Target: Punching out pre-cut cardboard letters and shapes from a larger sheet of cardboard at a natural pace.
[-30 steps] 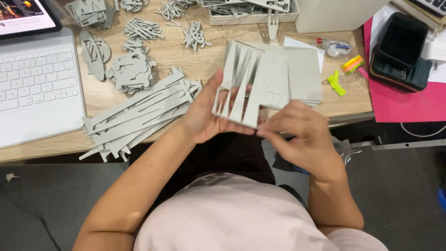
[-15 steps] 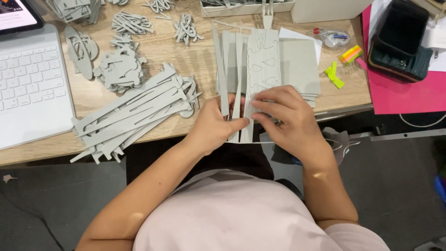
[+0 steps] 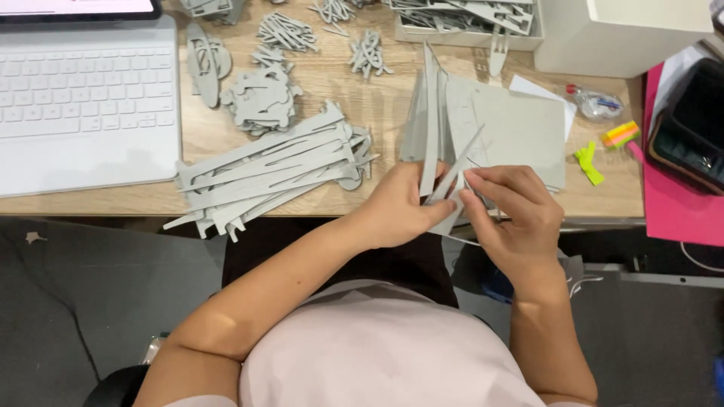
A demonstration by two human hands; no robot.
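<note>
- The wooden desk (image 3: 362, 105) runs across the top of the view; the person sits at its near edge with both hands raised just over that edge.
- A flat grey cardboard sheet (image 3: 520, 128) lies on the desk directly beyond the hands, touching the parts they hold.
- A heap of long grey strips (image 3: 271, 169) lies to the left of the hands, long axes slanting up to the right, near the left hand.
- The shallow white tray (image 3: 467, 34) at the far edge holds more grey cut-outs, well apart from both hands; the white box (image 3: 618, 34) beside it shows nothing inside.
- The left hand (image 3: 396, 207) is clenched around the lower ends of a bundle of grey slats (image 3: 431, 113), whose long axis points away from the body.
- The right hand (image 3: 516, 215) pinches a slanting grey slat (image 3: 458, 167) between thumb and fingertips, right against the bundle.
</note>
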